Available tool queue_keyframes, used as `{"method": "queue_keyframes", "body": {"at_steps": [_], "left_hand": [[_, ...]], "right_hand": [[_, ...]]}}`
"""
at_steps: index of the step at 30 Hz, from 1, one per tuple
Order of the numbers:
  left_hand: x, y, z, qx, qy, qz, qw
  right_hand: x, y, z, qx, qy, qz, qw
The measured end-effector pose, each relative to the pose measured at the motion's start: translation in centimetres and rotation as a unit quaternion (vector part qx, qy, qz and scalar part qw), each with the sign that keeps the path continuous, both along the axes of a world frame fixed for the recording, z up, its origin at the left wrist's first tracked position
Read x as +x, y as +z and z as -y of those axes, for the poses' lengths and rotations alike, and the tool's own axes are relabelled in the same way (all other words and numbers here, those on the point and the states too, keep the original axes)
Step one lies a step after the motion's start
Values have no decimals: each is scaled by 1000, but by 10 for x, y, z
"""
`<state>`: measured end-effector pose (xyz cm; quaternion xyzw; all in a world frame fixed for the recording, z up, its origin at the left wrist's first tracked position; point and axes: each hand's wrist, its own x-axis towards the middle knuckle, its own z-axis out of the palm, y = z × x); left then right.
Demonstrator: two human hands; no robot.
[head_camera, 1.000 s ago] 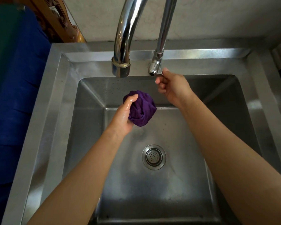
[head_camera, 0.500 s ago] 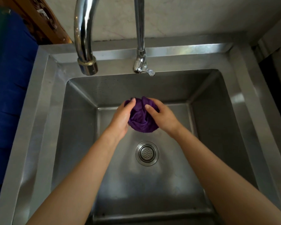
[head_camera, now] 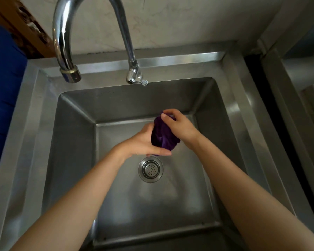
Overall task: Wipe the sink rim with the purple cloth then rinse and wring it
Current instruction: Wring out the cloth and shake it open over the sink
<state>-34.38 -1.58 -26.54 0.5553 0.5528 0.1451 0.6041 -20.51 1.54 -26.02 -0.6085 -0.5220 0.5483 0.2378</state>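
Purple cloth [head_camera: 162, 137], bunched, over steel sink [head_camera: 76, 142] basin above drain [head_camera: 150, 169]. Grip: left hand [head_camera: 141, 144] and right hand [head_camera: 181, 126] both curled round it. Probably soft, wet, light; take opposite ends for wringing.

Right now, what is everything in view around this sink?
sink: one, steel grey, fills the middle of the view
tap: one, chrome, arched above the back rim
drain strainer: one, steel, middle of the sink floor
purple cloth: one, purple, bunched above the basin between both hands
blue surface: one, dark blue, left of the sink
carved wood: one piece, brown, top left corner
steel unit: one, grey, right edge, partly cut off
left hand: one, grips the cloth's lower end
right hand: one, grips the cloth's upper end
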Motion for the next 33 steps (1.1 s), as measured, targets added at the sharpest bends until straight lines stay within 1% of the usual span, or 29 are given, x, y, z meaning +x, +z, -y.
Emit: {"method": "queue_keyframes", "body": {"at_steps": [1,3,4,5,6,8,9,11,13,16,17,20,22,24,26,28,29,33], "left_hand": [[7,-2,2,20,20,-1,1000],[16,-8,5,32,103,13,994],[18,-12,5,25,142,10,989],[19,-15,5,19,169,-1,985],[18,-17,5,10,184,-18,983],[15,-14,5,-5,194,-22,981],[14,-10,5,-10,187,-11,982],[16,-1,4,-26,152,16,988],[19,7,4,-57,118,48,990],[22,14,5,-132,104,115,979],[21,16,6,-149,105,123,976],[15,17,6,-174,106,104,973],[14,17,5,-193,105,107,970],[15,17,5,-213,103,118,964],[18,16,4,-219,103,121,963],[18,15,3,-220,104,112,963],[18,15,3,-221,103,107,964],[17,10,11,-223,99,61,968]], "right_hand": [[2,2,0,-10,0,-21,1000],[11,6,0,-39,21,-68,997],[16,8,0,-55,45,-81,994],[22,10,0,-55,82,-71,993],[29,12,1,-33,134,-25,990],[37,9,3,39,221,87,971],[38,8,5,56,235,105,965],[33,5,10,67,217,72,971],[27,5,12,74,173,3,982],[22,11,8,39,111,-113,987],[20,12,6,35,97,-140,985],[12,7,4,55,58,-193,978],[6,4,4,40,17,-264,963],[2,2,4,-8,-23,-361,932],[-3,2,3,-47,-54,-434,898],[-8,1,2,-69,-74,-459,882],[-10,1,2,-77,-78,-455,884],[-19,-4,4,-111,-92,-363,921]]}}
